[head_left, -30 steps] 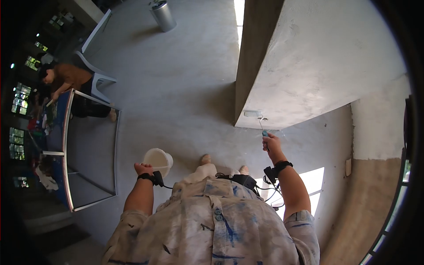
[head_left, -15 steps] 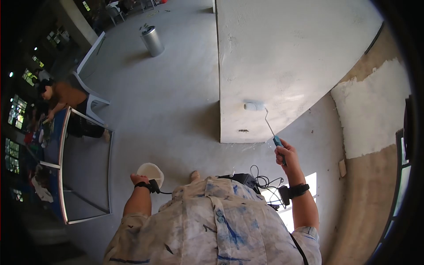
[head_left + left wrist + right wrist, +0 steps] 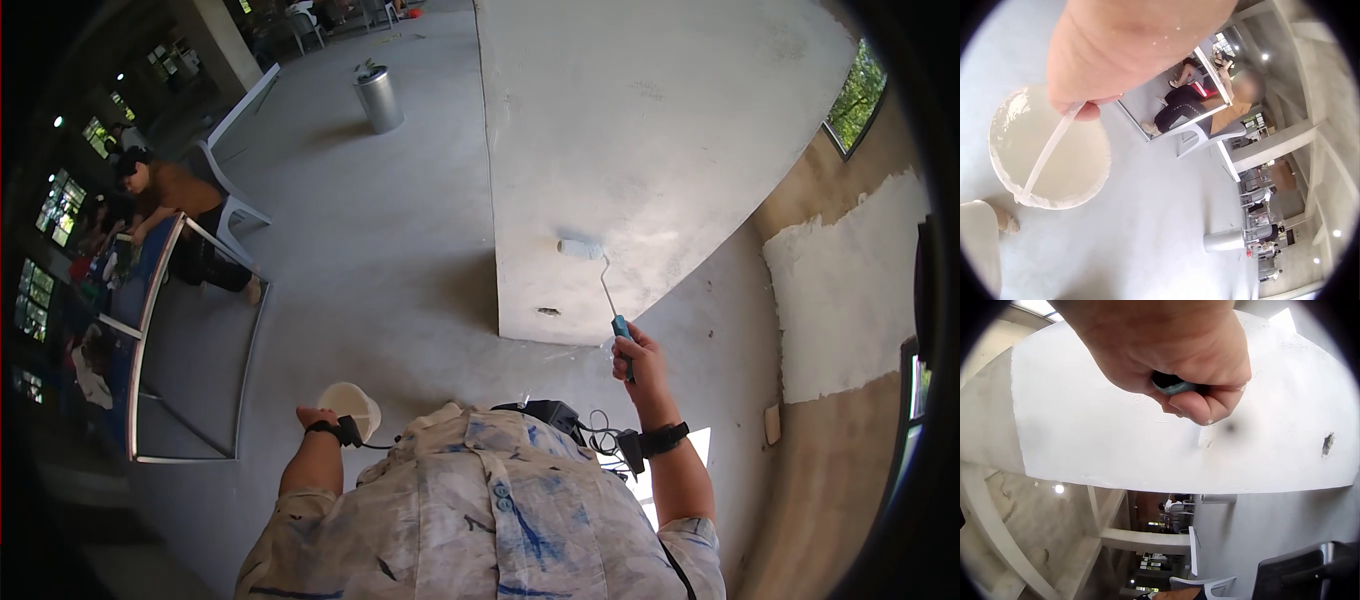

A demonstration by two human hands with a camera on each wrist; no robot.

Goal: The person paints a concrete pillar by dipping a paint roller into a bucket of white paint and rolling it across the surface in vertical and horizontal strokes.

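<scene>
I see right hand (image 3: 636, 352), frame centre-right, fisted round roller (image 3: 581, 249) handle, sleeve flat on pillar (image 3: 660, 130), likely for even contact. Lower left: left hand (image 3: 318, 416) fingers hooked under bucket (image 3: 350, 404) bail, so it hangs level.

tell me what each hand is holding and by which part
The right hand grips a paint roller by its blue handle. The left hand carries a white bucket by its thin handle, hooked under curled fingers.
</scene>
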